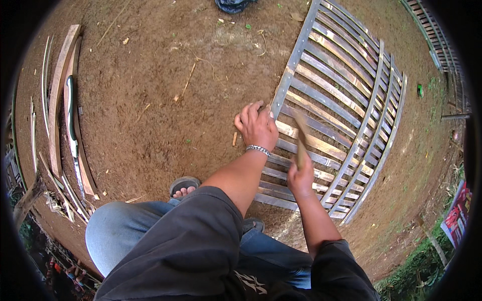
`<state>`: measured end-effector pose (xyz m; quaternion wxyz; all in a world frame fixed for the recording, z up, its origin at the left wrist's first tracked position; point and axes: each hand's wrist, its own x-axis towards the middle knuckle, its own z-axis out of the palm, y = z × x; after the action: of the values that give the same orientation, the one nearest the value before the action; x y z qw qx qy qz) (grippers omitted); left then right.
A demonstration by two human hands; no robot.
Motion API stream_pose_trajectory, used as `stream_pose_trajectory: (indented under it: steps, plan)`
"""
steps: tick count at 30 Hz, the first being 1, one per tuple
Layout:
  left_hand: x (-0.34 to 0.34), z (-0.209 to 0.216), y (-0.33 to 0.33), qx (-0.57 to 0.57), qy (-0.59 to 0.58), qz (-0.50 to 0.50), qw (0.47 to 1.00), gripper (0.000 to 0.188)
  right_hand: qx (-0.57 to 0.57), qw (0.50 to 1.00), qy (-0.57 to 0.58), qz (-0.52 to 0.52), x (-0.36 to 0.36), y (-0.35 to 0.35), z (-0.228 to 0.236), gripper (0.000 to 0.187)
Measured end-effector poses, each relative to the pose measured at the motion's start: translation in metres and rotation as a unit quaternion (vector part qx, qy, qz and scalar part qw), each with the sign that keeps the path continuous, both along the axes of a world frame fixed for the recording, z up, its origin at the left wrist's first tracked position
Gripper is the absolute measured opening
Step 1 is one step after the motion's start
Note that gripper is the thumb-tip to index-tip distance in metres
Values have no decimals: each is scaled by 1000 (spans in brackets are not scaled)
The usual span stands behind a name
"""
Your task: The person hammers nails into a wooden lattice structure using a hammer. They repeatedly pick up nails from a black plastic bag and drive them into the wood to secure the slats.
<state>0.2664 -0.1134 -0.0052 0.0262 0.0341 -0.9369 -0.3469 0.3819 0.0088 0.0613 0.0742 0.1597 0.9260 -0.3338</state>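
A large slatted panel (335, 103) of grey and light-brown strips lies on the ground to the right, its strips joined by crosswise rails. My left hand (258, 125), with a chain bracelet at the wrist, is at the panel's left edge rail (291, 67). Its fingers are bent and closed against the rail; whatever is between the fingertips is hidden. Over the strips, my right hand (300, 178) is closed around a wooden-handled tool (302, 148). The tool's upper end points away from me and is smeared by motion, so its shape is unclear.
Wooden boards (60, 100) lie at the far left, with a handsaw (73, 120) and several thin strips (70, 198) by them. A black plastic bag (233, 5) is at the top. My sandalled foot (186, 186) stands on bare soil. Another slatted piece (432, 35) shows at upper right.
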Motion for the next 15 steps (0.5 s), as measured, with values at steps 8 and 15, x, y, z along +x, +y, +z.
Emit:
stream_pose_trajectory:
  steps: [8, 15]
  plan:
    - [5, -1, -1, 1, -7, -2, 1000, 25, 15, 997, 79, 3, 2, 4, -8, 41]
    - [0, -4, -1, 2, -6, -1, 1000, 24, 21, 997, -57, -52, -19, -3, 8, 32]
